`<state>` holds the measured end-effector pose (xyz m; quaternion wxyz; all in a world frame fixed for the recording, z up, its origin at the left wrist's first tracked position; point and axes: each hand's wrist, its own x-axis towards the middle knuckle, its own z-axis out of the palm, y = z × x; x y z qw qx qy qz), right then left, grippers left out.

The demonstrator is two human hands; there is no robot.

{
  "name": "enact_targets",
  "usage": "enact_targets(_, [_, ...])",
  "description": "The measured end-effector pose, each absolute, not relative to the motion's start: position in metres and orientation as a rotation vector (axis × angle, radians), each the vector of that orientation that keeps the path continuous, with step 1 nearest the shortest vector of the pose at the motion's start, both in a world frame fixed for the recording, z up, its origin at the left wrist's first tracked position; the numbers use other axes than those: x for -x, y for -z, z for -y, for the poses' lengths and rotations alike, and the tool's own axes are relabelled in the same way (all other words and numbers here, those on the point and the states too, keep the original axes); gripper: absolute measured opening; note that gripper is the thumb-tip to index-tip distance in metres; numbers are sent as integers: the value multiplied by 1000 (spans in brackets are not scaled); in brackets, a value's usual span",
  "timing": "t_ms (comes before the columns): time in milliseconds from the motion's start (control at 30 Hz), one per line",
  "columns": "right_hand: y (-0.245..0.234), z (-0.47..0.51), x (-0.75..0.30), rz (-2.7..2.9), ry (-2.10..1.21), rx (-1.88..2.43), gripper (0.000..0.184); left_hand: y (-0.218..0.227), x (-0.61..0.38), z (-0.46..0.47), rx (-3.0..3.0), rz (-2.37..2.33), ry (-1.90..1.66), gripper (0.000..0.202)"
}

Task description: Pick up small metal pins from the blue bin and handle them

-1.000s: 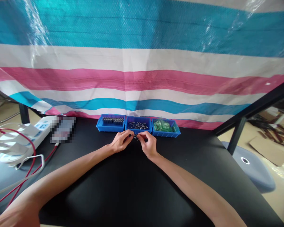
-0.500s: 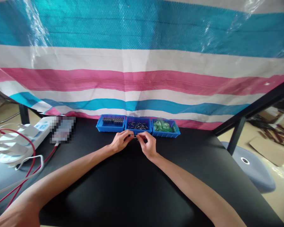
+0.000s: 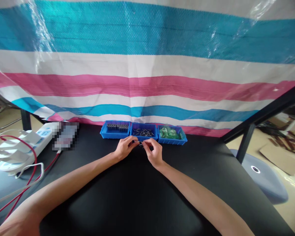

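Observation:
My left hand [image 3: 124, 148] and my right hand [image 3: 154, 152] meet just in front of the middle blue tray [image 3: 144, 136], fingertips pinched together on a small dark metal part [image 3: 139, 143] held between them. Three blue trays stand in a row at the back of the black table [image 3: 142, 196]. The left tray [image 3: 115, 134] holds dark cylindrical pieces. Thin metal pins lie in the middle one. The right tray [image 3: 172, 140] holds green pieces.
A white power strip [image 3: 27, 142] with plugs and red and white cables [image 3: 31, 170] lies at the table's left edge, beside a blurred flat object [image 3: 65, 135]. A striped tarp [image 3: 147, 65] hangs behind the trays. A grey round stool [image 3: 263, 177] stands to the right.
Both hands stay pinched on the small part with only slight finger movement; the view has tilted a little.

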<state>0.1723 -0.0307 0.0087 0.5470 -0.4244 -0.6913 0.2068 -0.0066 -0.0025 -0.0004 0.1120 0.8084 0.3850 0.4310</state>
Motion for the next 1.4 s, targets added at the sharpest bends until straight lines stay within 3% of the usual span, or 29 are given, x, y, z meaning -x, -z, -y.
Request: enact_targets(1400, [-2,24,-171,1746,-540,1045,16,-6,8,15,-2474,-998,-1513,11])
